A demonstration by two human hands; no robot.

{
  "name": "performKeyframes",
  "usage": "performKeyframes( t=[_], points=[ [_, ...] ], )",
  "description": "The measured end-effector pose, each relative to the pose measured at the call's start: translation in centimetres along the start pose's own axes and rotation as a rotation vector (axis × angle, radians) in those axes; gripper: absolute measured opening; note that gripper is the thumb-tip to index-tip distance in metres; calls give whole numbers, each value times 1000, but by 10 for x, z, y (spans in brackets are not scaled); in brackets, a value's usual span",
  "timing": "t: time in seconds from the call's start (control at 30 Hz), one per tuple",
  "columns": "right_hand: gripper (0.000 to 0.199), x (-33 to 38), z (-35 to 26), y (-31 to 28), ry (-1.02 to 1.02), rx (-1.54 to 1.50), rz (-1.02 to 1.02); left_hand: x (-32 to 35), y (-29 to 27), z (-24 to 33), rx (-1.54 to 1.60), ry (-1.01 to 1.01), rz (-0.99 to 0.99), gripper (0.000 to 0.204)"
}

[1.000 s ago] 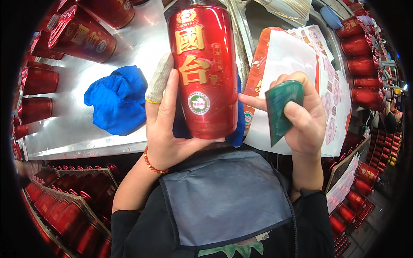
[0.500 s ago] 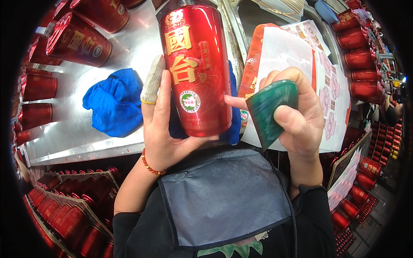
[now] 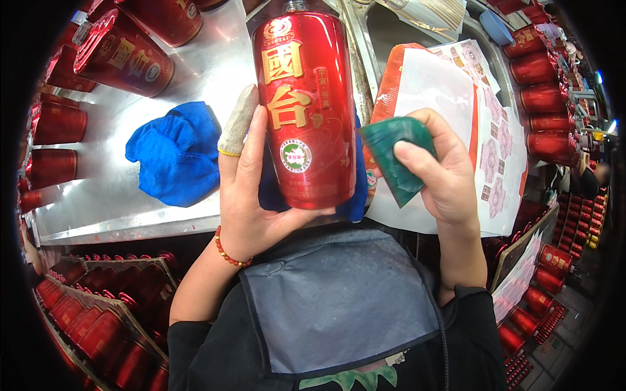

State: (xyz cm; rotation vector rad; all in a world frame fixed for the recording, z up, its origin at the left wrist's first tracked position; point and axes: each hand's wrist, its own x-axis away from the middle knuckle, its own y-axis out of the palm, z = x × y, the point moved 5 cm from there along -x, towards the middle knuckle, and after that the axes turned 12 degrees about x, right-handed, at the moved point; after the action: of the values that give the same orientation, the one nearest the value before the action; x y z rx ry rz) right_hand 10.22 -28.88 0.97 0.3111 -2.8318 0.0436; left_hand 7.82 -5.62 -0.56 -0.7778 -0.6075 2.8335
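In closed hands: red bottle (image 3: 303, 111), green pad (image 3: 391, 153).

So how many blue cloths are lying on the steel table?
2: one blue cloth lies crumpled on the steel table left of the red bottle; another shows behind it, mostly hidden.

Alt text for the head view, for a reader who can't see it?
The left hand holds a red bottle upright over a steel table, while the right hand grips a green pad beside it. A blue cloth lies left.
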Motion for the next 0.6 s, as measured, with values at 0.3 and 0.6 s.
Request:
performKeyframes(
  t=[0.3,0.6],
  points=[
    [18,1,2,4,4,87,-73,-5,-7,14,-83,59,-8,125],
    [19,-1,-2,7,-15,119,-93,-12,-1,22,-73,78,29,82]
  ],
)
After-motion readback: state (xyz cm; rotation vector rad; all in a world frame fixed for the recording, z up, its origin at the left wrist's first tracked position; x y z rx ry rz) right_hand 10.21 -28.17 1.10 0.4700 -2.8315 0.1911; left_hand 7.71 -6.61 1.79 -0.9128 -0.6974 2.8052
